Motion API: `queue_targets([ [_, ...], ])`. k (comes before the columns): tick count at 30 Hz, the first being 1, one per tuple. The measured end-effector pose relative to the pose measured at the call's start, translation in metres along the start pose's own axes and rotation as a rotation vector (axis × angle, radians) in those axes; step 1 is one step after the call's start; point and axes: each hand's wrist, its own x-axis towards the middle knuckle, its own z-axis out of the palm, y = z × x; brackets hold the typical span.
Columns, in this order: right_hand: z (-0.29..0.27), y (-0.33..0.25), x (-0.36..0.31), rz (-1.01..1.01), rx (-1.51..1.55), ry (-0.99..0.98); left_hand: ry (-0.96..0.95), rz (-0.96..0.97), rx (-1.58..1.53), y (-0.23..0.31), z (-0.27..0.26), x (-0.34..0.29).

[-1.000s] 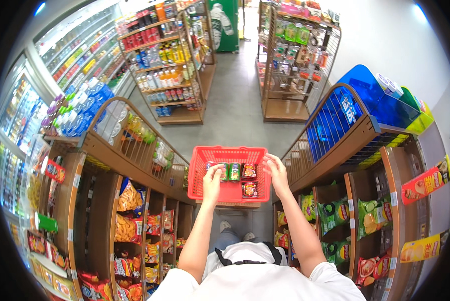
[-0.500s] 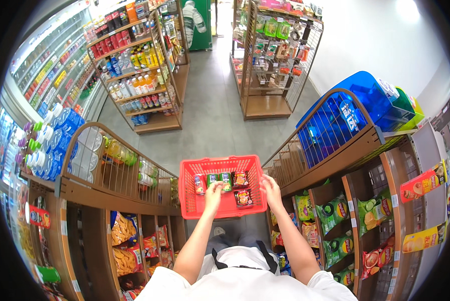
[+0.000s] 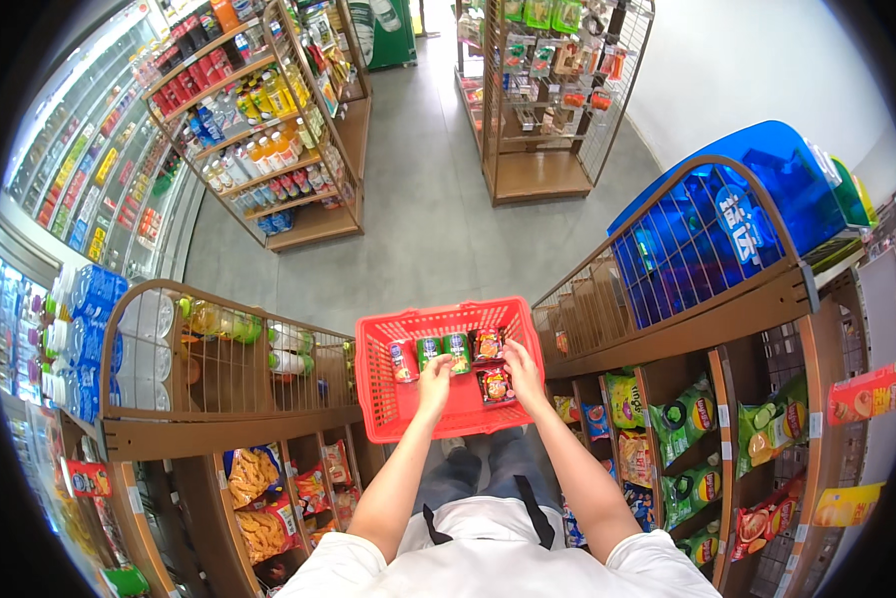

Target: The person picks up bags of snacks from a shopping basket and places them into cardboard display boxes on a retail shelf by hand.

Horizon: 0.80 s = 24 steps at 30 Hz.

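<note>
A red plastic basket (image 3: 388, 427) is in front of my body, below the centre of the view. Inside, a red can-shaped pack (image 3: 403, 361) stands at the left, and beside it are two green cans, a left one (image 3: 429, 349) and a right one (image 3: 456, 349). Two dark red packs, a far one (image 3: 487, 344) and a near one (image 3: 496, 385), lie on the right. My left hand (image 3: 436, 385) is closed at the lower edge of the right green can. Over the basket's right side, my right hand (image 3: 524, 377) has its fingers apart, close to the dark red packs.
Brown shelves with bagged chips (image 3: 685, 419) flank me on both sides. Wire guards top them, with bottled water (image 3: 94, 344) at left and a blue bin (image 3: 727, 219) at right. Farther off stand a drinks rack (image 3: 253, 130) and a snack rack (image 3: 547, 174) on grey floor.
My right hand has moved left from the basket's right rim to above the dark red packs. The left hand stays by the green cans. My viewpoint has shifted slightly.
</note>
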Motion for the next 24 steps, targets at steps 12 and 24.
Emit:
queue_targets([
  [12,0.008,0.097,0.075,0.163,-0.222,0.093,-0.108,-0.131,0.001,-0.059,0.06,0.066],
  [24,0.022,0.084,0.092,0.437,-0.392,0.032,-0.116,-0.366,-0.042,-0.089,0.078,0.088],
])
